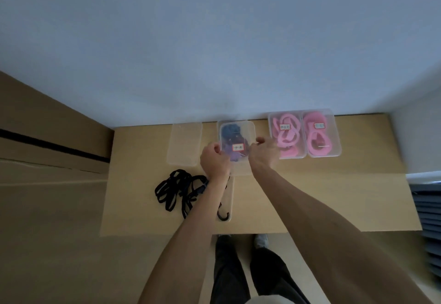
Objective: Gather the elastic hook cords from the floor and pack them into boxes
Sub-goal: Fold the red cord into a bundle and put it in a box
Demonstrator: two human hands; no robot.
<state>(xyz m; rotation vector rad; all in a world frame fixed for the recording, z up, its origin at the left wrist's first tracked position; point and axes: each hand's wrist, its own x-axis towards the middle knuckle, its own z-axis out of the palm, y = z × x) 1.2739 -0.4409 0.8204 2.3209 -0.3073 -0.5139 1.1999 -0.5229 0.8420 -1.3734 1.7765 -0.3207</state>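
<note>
Dark blue and purple cords point(232, 145) sit packed inside a clear box point(236, 167) at the middle of the wooden table point(310, 196), and a labelled clear lid point(237, 136) is over it. Left hand point(213, 161) grips the lid's left edge, fingers curled round it; right hand point(265, 152) pinches the right edge the same way. Just left of the box lies another clear lid point(185, 144), flat and alone. Nearer the person, a tangle of black hook cords point(179, 190) sprawls on the table, partly under the left forearm, with one hook point(223, 216) showing inside a clear container point(228, 198) that the arm mostly hides. To the right, two closed boxes of pink cords point(287, 134) point(321, 133) stand side by side, touching.
</note>
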